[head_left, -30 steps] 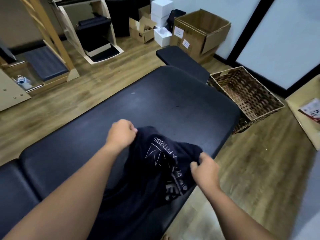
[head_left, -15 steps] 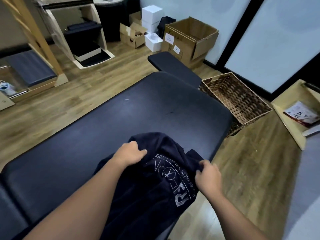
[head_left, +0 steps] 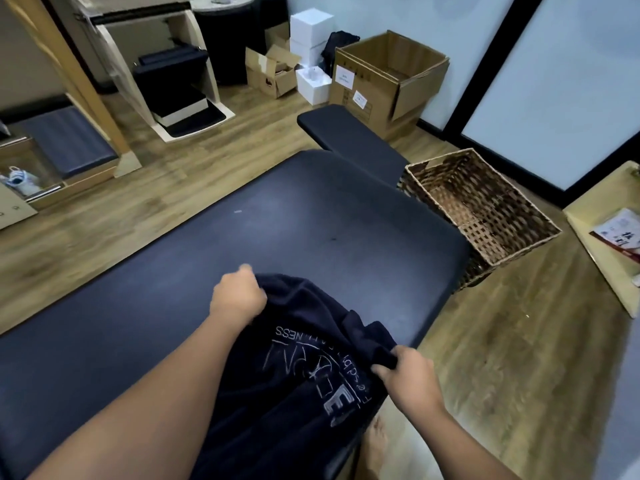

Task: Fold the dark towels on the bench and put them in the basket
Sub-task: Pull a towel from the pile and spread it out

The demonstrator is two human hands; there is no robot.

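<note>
Black bench (head_left: 311,223) bears rumpled dark towel (head_left: 294,382) (white lettering).

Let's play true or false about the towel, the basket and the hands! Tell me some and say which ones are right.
1. Both hands hold the dark towel. True: the left hand and the right hand each grip an edge.
2. The wicker basket already has towels inside. False: no towel shows inside it.
3. The basket stands on the floor beside the bench. True.
4. The towel is plain. False: it has light lettering printed on it.
5. The big cardboard box is closed. False: its flaps are open.
</note>
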